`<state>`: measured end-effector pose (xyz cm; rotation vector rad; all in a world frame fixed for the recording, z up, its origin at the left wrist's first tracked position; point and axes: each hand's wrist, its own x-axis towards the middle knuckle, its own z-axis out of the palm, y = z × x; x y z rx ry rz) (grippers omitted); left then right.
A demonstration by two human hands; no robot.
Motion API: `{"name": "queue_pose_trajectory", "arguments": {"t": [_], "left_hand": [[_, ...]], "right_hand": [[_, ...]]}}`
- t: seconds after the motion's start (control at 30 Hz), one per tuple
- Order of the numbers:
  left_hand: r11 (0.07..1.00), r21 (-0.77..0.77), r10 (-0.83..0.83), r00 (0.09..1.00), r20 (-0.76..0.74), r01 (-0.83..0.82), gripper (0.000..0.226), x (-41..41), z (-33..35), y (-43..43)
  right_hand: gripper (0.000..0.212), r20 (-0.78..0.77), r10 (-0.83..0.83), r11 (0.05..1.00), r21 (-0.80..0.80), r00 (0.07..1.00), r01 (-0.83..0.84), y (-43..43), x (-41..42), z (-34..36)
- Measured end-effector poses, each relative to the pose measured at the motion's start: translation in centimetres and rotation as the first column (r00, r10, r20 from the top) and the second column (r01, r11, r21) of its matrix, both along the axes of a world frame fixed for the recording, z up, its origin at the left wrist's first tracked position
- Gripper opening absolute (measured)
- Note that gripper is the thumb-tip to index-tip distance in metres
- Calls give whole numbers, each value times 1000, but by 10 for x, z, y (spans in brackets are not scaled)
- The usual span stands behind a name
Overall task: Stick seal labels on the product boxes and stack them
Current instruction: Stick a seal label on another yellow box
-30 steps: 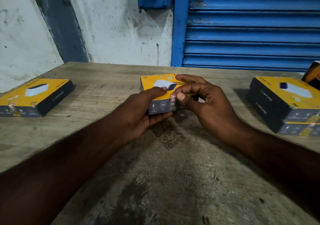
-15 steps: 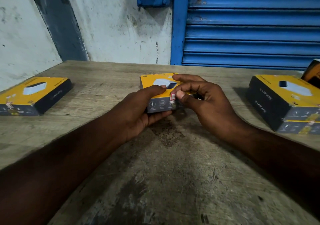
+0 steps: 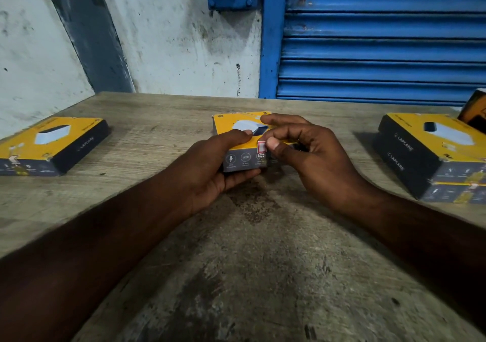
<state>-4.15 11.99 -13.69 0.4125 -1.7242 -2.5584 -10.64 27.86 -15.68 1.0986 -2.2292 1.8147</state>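
A yellow-topped product box (image 3: 231, 127) with dark sides lies on the wooden table (image 3: 168, 110) in the middle. My left hand (image 3: 218, 168) grips its near left corner, thumb on top and fingers underneath. My right hand (image 3: 307, 152) curls round the box's right side, and its thumb presses a small red-and-white seal label (image 3: 261, 146) onto the near top edge. One box of the same kind (image 3: 50, 144) lies flat at the left. Two more are stacked (image 3: 431, 155) at the right.
A blue roller shutter (image 3: 381, 39) and a stained white wall (image 3: 171, 39) close off the table's far side. Part of another yellow and black box (image 3: 474, 112) shows at the right edge, behind the stack.
Both hands stay on the middle box with almost no shift. The right thumb keeps pressing the label at the box's near edge.
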Motion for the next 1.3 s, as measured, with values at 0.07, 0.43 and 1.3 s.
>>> {"name": "queue_pose_trajectory", "arguments": {"t": [0.07, 0.43, 1.3], "left_hand": [[1000, -2, 4, 1000, 3, -4, 20, 0, 0, 0], [1000, -10, 15, 1000, 9, -15, 17, 2, 3, 1], [1000, 3, 27, 999, 22, -27, 31, 0, 1, -1]], "right_hand": [[12, -2, 2, 1000, -11, 1000, -2, -1, 2, 1], [13, -106, -34, 999, 26, 994, 37, -2, 0, -3], [47, -51, -83, 996, -36, 995, 81, -3, 4, -13]]}}
